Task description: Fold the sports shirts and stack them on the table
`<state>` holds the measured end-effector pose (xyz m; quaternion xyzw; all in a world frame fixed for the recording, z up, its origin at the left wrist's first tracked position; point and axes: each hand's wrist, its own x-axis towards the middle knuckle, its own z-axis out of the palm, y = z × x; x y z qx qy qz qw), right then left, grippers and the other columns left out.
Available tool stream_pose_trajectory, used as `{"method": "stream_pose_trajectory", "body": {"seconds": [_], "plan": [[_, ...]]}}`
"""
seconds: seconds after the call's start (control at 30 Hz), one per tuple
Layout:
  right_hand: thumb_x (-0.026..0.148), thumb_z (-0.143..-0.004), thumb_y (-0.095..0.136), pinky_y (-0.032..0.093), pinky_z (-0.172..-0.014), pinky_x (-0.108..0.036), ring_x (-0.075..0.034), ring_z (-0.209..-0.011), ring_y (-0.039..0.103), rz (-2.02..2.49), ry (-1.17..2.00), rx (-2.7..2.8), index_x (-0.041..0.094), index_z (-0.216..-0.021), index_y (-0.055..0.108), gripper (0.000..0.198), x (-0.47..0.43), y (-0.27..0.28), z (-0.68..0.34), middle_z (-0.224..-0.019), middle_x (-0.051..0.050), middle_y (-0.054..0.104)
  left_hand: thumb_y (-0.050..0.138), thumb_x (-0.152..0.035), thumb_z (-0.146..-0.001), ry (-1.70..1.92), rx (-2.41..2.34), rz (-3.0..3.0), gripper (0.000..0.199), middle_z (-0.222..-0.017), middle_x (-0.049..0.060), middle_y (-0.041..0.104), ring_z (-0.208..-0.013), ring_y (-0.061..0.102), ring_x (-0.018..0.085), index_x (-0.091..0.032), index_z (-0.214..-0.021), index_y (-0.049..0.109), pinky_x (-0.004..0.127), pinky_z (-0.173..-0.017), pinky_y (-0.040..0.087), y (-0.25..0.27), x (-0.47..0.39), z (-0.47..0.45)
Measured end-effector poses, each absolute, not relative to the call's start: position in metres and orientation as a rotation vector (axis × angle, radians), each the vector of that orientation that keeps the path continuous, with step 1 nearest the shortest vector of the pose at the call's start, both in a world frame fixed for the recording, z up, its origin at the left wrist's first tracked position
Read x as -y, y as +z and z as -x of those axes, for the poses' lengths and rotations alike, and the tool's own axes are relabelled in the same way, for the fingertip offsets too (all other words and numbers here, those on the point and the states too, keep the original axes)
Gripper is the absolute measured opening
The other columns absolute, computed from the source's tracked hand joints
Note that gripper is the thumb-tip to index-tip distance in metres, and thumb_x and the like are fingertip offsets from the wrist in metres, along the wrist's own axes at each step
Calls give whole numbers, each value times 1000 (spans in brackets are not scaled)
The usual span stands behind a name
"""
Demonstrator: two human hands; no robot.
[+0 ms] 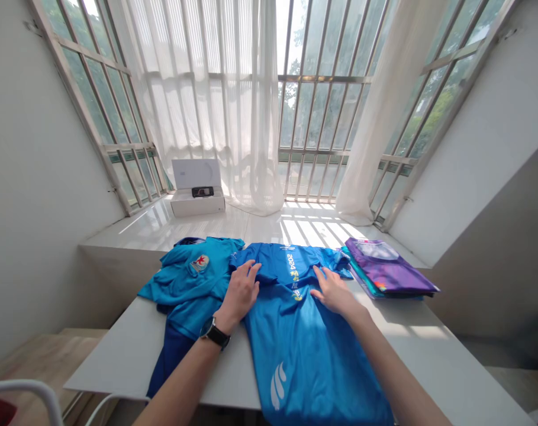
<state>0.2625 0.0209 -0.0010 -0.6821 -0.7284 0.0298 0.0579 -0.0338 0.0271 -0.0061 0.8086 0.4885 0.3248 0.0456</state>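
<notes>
A blue T-shirt (304,349) with printed lettering lies spread across the white table, its lower end reaching the near edge. On the shirt's upper left rests my left hand (242,291), fingers bent apart on the cloth; a black watch is on that wrist. My right hand (333,290) touches the upper right of the same shirt, thumb and fingers spread, with the cloth slightly wrinkled between the hands. Neither hand visibly grips the fabric. Just left of my left hand lies a crumpled teal shirt (193,290) with a red star badge, dark blue cloth (173,355) beneath it.
A stack of folded clothes, purple on top (388,266), sits at the right of the white table (428,355). On the window ledge stands an open white box (197,205) with a black device (202,191). White curtains (246,106) hang before barred windows. A white chair frame (29,387) is at lower left.
</notes>
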Motion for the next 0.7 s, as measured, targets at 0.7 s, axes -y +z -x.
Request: {"method": "stream_pose_trajectory", "body": {"seconds": [0.7], "plan": [[38, -63, 86, 42, -111, -60, -44, -134, 52, 1404, 247, 2316, 24, -154, 43, 101, 196, -101, -173, -150, -13, 54, 49, 4, -76, 862, -1107, -2520, 35, -93, 2, 70, -88, 62, 21, -23, -94, 64, 35, -84, 45, -35, 155, 28]]}}
